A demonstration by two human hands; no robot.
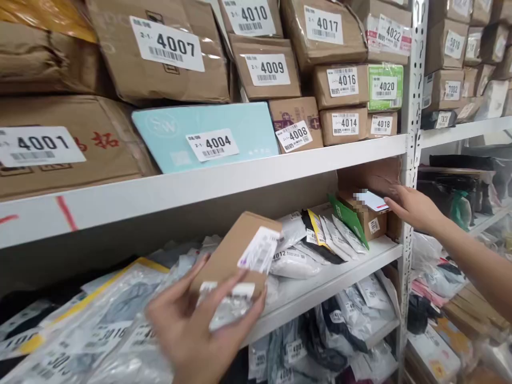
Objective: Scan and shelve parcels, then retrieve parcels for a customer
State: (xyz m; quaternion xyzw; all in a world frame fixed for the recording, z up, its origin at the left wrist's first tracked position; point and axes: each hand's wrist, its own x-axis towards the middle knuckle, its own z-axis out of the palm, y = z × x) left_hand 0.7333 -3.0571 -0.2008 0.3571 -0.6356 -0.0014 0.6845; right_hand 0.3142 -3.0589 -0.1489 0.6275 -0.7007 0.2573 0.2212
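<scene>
My left hand [204,320] grips a small brown cardboard box [234,248] above the middle shelf, fingers wrapped round its near end. The box is tilted and carries a white label on top and another on its end face. At the right end of that shelf my right hand [418,209] reaches in, thumb and fingers apart. Its fingertips are beside the right end of a phone [374,201] with a light screen, partly blurred out. Under the phone stands a brown carton [374,224]; whether the fingers touch the phone is unclear.
Numbered cartons and a light-blue box [204,133] fill the upper shelf [240,178]. Bagged parcels [296,261] and a green packet [348,221] lie on the middle shelf, more bags below. A perforated white post [408,160] stands beside my right hand.
</scene>
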